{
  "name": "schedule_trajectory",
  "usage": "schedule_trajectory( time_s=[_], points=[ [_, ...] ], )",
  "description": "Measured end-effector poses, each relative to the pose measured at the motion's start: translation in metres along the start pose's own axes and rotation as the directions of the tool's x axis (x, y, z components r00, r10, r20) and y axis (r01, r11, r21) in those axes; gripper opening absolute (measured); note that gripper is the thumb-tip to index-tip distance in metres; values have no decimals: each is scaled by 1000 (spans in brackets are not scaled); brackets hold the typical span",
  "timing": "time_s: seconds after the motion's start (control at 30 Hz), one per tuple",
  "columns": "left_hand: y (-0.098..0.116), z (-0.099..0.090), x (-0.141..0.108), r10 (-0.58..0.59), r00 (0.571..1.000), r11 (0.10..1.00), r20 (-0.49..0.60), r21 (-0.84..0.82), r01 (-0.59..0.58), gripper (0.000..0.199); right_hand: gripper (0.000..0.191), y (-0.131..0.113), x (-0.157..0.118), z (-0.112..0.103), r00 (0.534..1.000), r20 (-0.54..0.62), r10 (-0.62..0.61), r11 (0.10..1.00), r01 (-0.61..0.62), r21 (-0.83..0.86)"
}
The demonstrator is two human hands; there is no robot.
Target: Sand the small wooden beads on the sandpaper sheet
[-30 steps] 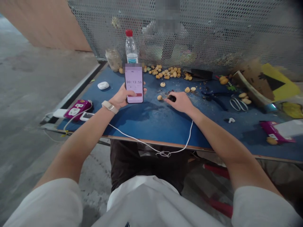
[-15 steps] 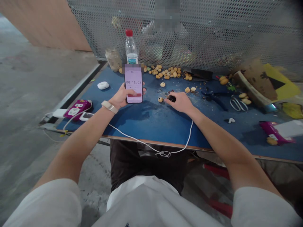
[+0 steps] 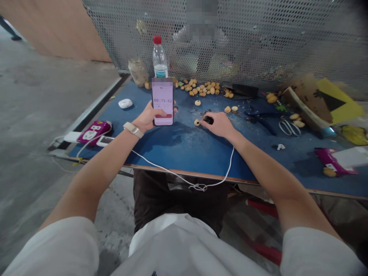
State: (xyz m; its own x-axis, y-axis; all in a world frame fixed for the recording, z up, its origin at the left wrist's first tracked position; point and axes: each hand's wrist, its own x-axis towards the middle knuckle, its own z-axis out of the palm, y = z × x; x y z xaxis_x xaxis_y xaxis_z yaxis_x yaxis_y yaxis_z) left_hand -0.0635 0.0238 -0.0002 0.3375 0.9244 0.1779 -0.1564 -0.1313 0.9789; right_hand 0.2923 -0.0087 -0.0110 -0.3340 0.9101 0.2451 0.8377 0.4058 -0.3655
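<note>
My left hand [image 3: 151, 114] is wrapped round a phone [image 3: 162, 107] held upright above the blue table. The phone's lit screen reads 00:15:02, and my thumb lies over its lower part by a red button. Over the middle of the table, my right hand [image 3: 216, 123] is closed on a small black object [image 3: 208, 120], mostly covered by the fingers, so its kind is unclear. At the fingertips is a round tan piece [image 3: 197, 122] with a dark hole; whether the fingers touch it I cannot tell. A similar piece [image 3: 197, 103] lies farther back.
Several tan pieces [image 3: 202, 89] lie before the perforated metal screen [image 3: 244, 46]. A bottle [image 3: 160, 61] stands behind the phone. Pliers [image 3: 263, 122] and scissors [image 3: 289, 126] lie right. A white case [image 3: 125, 103] and purple socket block [image 3: 94, 132] are left; a white cable [image 3: 161, 165] crosses the front edge.
The holed tan piece by my right fingertips has shifted slightly right, closer to them. My hands stay nearly still, and the timer reading is the same. A person's leg appears at the far upper left.
</note>
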Motion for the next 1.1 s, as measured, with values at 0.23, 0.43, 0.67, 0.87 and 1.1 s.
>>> schedule_trajectory(
  time_s=[0.23,0.43,0.67,0.87,1.1],
  points=[
    [2,2,-1,-11,1000,1000,6,-2,11,69,46,0,0,0,1000,-3,2,1000,-2,5],
    [1,0,0,-16,1000,1000,2,0,16,72,48,0,0,0,1000,-10,3,1000,-3,-7],
    [0,-1,1,-22,1000,1000,1,-6,22,69,48,3,0,2,1000,-11,1,1000,-1,-12],
    [-2,0,2,-10,999,1000,-31,-4,10,67,48,0,0,1,1000,8,8,1000,-8,-13],
    [3,-21,9,-133,963,981,-235,104,161,61,47,-2,-1,-1,1000,13,15,1000,-15,-26]
  ],
)
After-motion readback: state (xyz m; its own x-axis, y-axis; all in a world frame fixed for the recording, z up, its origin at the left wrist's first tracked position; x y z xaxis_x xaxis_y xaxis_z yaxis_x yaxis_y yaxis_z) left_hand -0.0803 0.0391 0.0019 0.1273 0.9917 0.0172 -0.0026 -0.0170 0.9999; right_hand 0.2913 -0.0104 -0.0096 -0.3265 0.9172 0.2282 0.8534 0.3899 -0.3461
